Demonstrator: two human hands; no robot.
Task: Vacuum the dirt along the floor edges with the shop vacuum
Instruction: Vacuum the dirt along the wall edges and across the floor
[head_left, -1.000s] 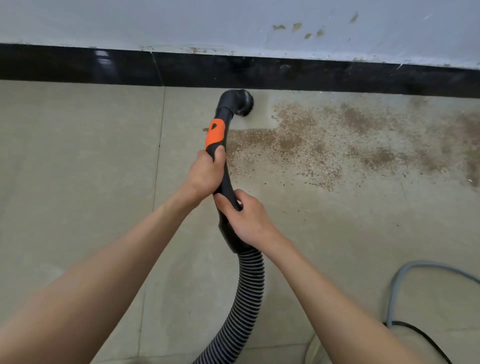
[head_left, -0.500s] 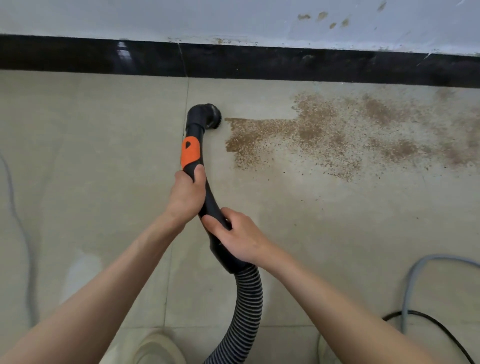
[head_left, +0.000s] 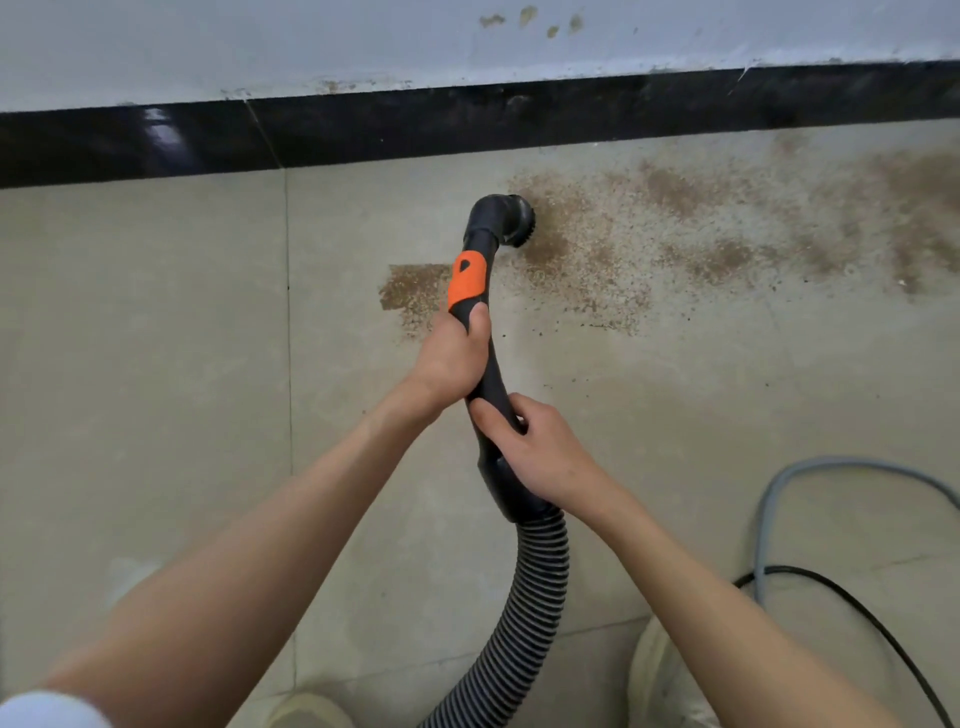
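The black vacuum wand (head_left: 491, 384) has an orange band (head_left: 467, 280) and ends in a round brush nozzle (head_left: 511, 218). The nozzle sits on brown dirt (head_left: 670, 228) spread over the floor tiles to the right, a little out from the black baseboard (head_left: 363, 132). A small separate dirt patch (head_left: 413, 291) lies left of the wand. My left hand (head_left: 452, 358) grips the wand just below the orange band. My right hand (head_left: 540, 452) grips it lower, above the ribbed grey hose (head_left: 530, 597).
A grey hose or cable (head_left: 769, 519) loops on the floor at the right, with a black cord (head_left: 852, 608) beside it. Two light shoes (head_left: 660, 670) show at the bottom edge. The pale wall (head_left: 415, 41) above the baseboard has small brown marks.
The nozzle has swept to the right, from the left edge of the dirt into the patch, and both hands moved with it. The view has tilted too.
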